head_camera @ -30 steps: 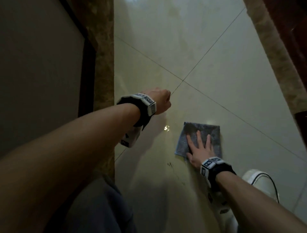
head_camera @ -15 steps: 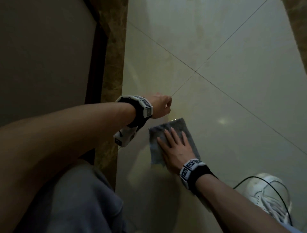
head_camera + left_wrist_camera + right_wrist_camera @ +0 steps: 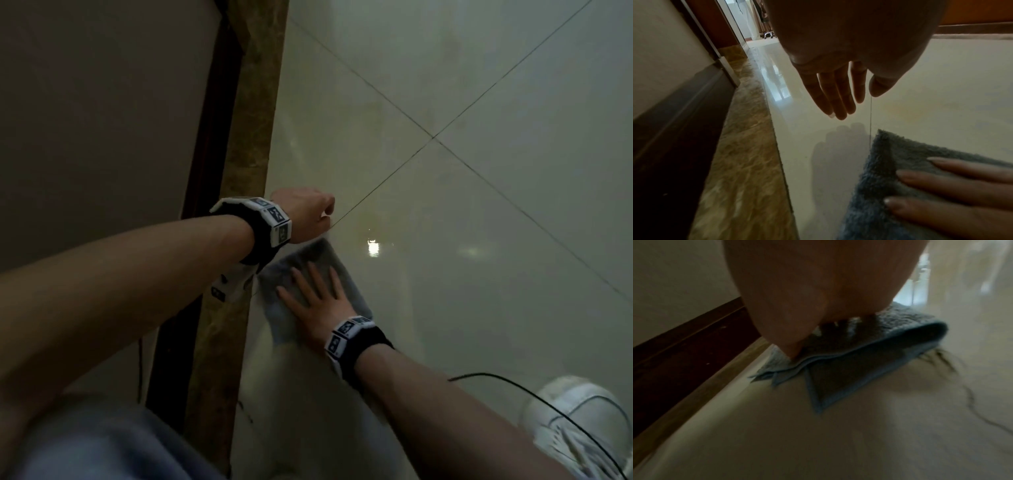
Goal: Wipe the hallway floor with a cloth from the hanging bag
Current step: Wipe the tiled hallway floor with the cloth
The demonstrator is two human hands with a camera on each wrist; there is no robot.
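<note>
A folded grey-blue cloth (image 3: 347, 286) lies on the cream tiled hallway floor (image 3: 479, 308), close to the brown border strip. My right hand (image 3: 317, 303) lies flat on it, fingers spread and straight, pressing it down. In the left wrist view those fingers (image 3: 953, 183) rest on the cloth (image 3: 885, 162). The right wrist view shows the palm (image 3: 818, 296) on the cloth (image 3: 890, 344), whose folded corner sticks out underneath. My left hand (image 3: 305, 212) hovers just beyond the cloth; its fingers (image 3: 838, 97) hang loosely above the floor and hold nothing.
A brown marble border strip (image 3: 246, 171) and a dark skirting board (image 3: 205, 144) run along the wall on the left. My white shoe (image 3: 582, 425) and a thin black cable (image 3: 520, 387) sit at the lower right. Dark strands (image 3: 970, 395) lie on the floor beside the cloth.
My right hand has slid the cloth to the left across the tile, up to the border strip and just below my left hand. The left hand has stayed about where it was.
</note>
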